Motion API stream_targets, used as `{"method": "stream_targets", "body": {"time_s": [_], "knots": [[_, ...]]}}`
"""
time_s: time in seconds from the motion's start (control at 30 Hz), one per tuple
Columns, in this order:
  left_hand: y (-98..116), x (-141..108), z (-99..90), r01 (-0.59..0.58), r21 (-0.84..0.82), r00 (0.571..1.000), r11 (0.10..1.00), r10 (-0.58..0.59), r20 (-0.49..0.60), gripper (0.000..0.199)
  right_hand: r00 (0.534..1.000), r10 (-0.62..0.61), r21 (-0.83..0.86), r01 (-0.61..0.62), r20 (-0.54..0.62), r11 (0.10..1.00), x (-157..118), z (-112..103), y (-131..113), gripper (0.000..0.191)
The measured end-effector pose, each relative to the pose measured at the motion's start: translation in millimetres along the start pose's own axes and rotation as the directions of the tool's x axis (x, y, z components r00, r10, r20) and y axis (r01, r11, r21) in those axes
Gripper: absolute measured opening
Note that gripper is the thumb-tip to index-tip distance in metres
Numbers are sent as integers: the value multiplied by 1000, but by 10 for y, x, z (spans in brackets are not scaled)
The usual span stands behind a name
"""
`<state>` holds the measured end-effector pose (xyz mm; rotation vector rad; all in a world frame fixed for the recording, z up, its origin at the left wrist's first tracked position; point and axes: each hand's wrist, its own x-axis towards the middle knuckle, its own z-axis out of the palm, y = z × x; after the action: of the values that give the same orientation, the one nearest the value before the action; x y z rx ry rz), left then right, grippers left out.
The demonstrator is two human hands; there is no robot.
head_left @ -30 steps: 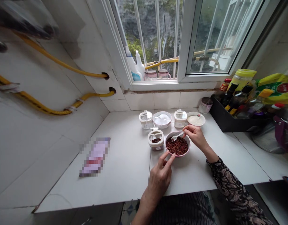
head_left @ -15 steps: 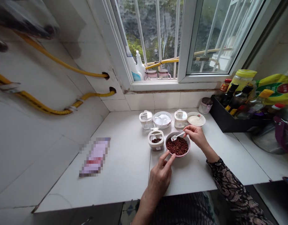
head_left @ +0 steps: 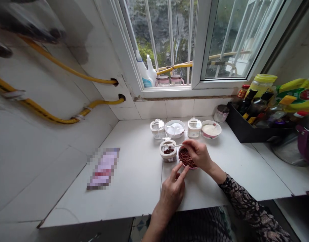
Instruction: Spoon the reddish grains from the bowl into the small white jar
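Pinched in my right hand (head_left: 198,155) is a small white spoon (head_left: 179,145). Its scoop end is over the mouth of a clear spice jar (head_left: 168,157) with a raised lid and dark reddish peppercorns inside. A bowl of reddish-brown peppercorns (head_left: 186,158) stands just right of that jar, partly hidden by my right hand. My left hand (head_left: 173,188) has its index and middle fingers stretched apart, with the tips at the near rim of this bowl. Its thumb is mostly hidden.
Behind are two more clear jars (head_left: 158,129) (head_left: 194,128), a bowl of white grains (head_left: 175,129) and a bowl of cream-coloured grains (head_left: 211,129). A black box of bottles (head_left: 241,129) and a metal pot (head_left: 287,151) stand right. A blurred purple packet (head_left: 103,169) lies left.
My right hand has moved left with the spoon, from above the peppercorn bowl to the open jar. My left hand keeps its place at the bowl's rim.
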<state>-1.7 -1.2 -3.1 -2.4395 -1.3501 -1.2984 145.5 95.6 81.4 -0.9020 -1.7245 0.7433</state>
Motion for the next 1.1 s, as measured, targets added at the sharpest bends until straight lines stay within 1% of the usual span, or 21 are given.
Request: {"method": "stream_targets", "body": {"time_s": [0.07, 0.13, 0.23, 0.3, 0.37, 0.47, 0.57, 0.67, 0.77, 0.87, 1.1], "knots": [[-2, -1, -1, 0, 6, 1000, 1000, 0, 7, 66, 993, -87, -106, 95, 77, 990, -32, 8, -16, 18], [-1, 1, -5, 5, 2, 1000, 1000, -5, 14, 65, 992, -97, -122, 106, 76, 987, -42, -25, -9, 19], [7, 9, -12, 11, -12, 1000, 1000, -11, 12, 64, 1000, -16, -39, 15, -23, 999, -17, -145, 37, 17], [12, 15, -17, 13, -19, 1000, 1000, -13, 6, 64, 997, 48, 0, -48, -65, 999, 19, -262, 82, 16], [18, 18, -19, 18, -23, 1000, 1000, -17, 6, 64, 994, 96, -30, -98, -60, 995, 58, -383, 130, 14], [23, 18, -17, 24, -28, 1000, 999, -24, 8, 63, 992, 117, -115, -121, -43, 986, 97, -502, 193, 14], [26, 15, -10, 21, -28, 1000, 999, -21, 6, 61, 990, 142, -162, -137, 19, 977, 97, -498, 238, 15], [27, 15, -6, 21, -21, 1000, 1000, -21, 5, 61, 981, 183, -153, -172, 65, 973, 78, -434, 266, 15], [25, 16, -5, 19, -13, 1000, 1000, -19, 4, 62, 972, 225, -115, -216, 72, 970, 72, -406, 279, 14], [22, 15, -5, 18, -10, 1000, 1000, -18, 7, 63, 961, 265, -79, -259, 79, 963, 85, -429, 289, 14], [29, 13, -5, 26, -9, 1000, 1000, -26, 4, 58, 926, 364, 24, -368, 101, 930, 118, -487, 309, 19]]}}
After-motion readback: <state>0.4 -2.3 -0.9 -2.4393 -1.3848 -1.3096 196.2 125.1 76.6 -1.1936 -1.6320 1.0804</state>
